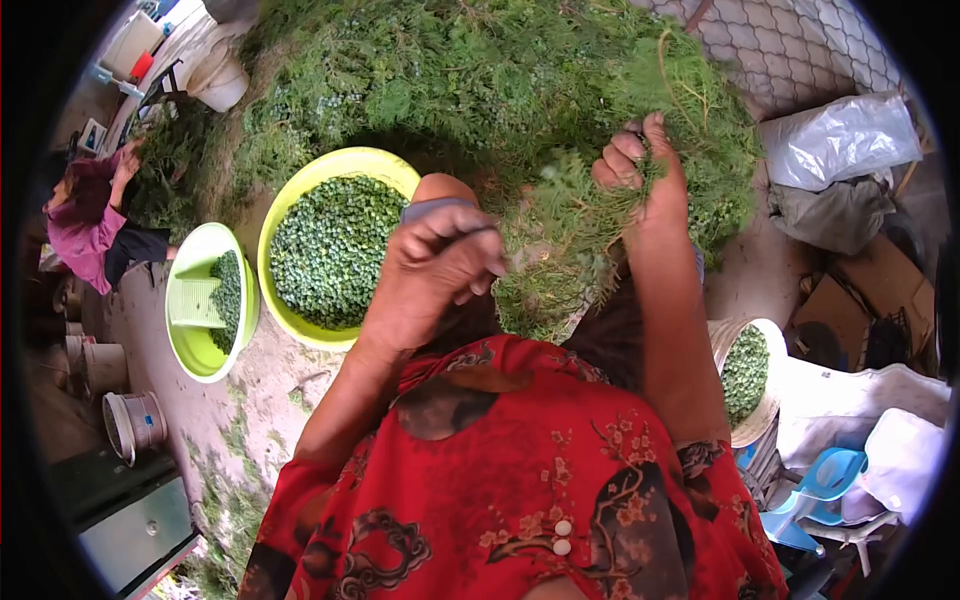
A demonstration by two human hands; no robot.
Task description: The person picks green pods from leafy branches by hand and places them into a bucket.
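Feathery green sprigs [580, 200] hang from my right hand [640, 165], whose fingers are wrapped round their stems. My left hand [440, 255] is raised over my lap with its fingers curled in; whatever they pinch, if anything, is too small to make out. Just left of that hand stands a large yellow-green basin [268, 240] full of small green berries [330, 250]. Beyond both hands lies a big heap of cut green branches [400, 80] with berries among them.
A green basin [180, 345] with a ribbed insert and berries stands at the left. A co-worker [90, 220] in a pink top sits farther left. At the right are a white bucket [772, 400] of berries, a plastic-wrapped bundle [845, 140] and a blue plastic item [835, 475].
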